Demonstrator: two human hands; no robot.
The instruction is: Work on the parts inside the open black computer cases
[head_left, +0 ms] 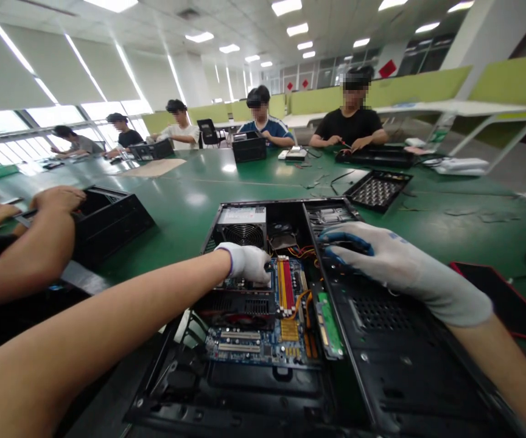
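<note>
An open black computer case (285,389) lies in front of me with a blue motherboard (267,348) inside. My left hand (250,265), in a white glove, reaches over the board beside the red and yellow memory slots (285,285); its fingers are curled down and what they hold, if anything, is hidden. My right hand (372,252), in a white and blue glove, rests at the case's drive-bay side, fingers apart and slightly bent, with nothing visible in it. A power supply (243,226) with a fan is at the case's back. A green circuit board (330,325) stands by the divider.
Close at my left, a person's arm (39,243) reaches into another black case (117,225). A black panel (379,187) lies beyond my case on the green table (185,194). At right is a red-edged black mat (509,298). Several people work farther off.
</note>
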